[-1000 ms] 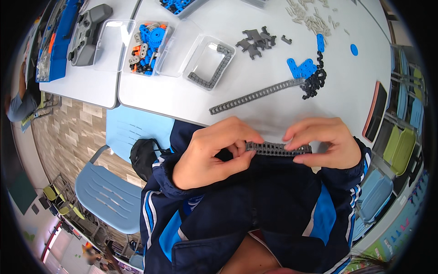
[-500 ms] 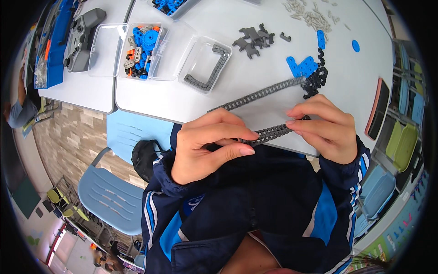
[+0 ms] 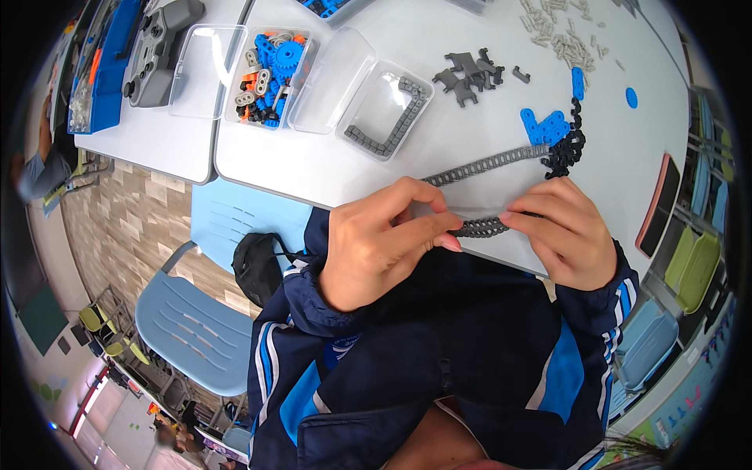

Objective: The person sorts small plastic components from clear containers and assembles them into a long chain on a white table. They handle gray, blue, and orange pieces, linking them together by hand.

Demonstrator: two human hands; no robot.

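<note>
Left grip (image 3: 376, 247): thumb and fingers pinched on one end of the short chain (image 3: 480, 229);
Right grip (image 3: 570, 235): fingertips pinching the same chain toward its other end;
Short chain: between the two grips, over the near edge of the desk (image 3: 298, 166);
Long chain (image 3: 489, 164): on the desk, running beyond both grips;
Black links (image 3: 565, 153): heaped beyond the right grip, blue pieces (image 3: 546, 126) beside them;
Clear box (image 3: 379, 103): beyond the left grip, a bent gray chain (image 3: 406, 119) inside;
Gray pieces (image 3: 467, 74): farther off, beyond both grips, in a loose pile
</note>
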